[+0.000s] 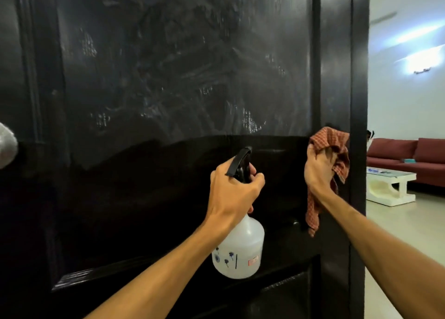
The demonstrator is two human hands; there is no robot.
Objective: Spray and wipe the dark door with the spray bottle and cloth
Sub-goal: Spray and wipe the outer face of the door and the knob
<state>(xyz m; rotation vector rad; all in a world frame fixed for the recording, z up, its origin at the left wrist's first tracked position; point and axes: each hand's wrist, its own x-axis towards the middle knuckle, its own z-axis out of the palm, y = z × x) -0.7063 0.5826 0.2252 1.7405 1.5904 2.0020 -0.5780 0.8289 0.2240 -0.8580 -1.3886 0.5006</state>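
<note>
The dark door (pixel 156 78) fills most of the view, its upper panel streaked with wet smears. My left hand (pixel 231 191) grips the neck of a white spray bottle (pixel 238 251) with a black trigger head, nozzle pointing at the door's middle rail. My right hand (pixel 317 172) holds a bunched red checked cloth (pixel 330 145) close to the door near its right edge; one end of the cloth hangs down below my wrist.
A pale rounded door knob (pixel 7 145) shows at the far left. Past the door's right edge lies a room with a red sofa (pixel 409 155), a white low table (pixel 390 186) and a lit wall lamp (pixel 421 63).
</note>
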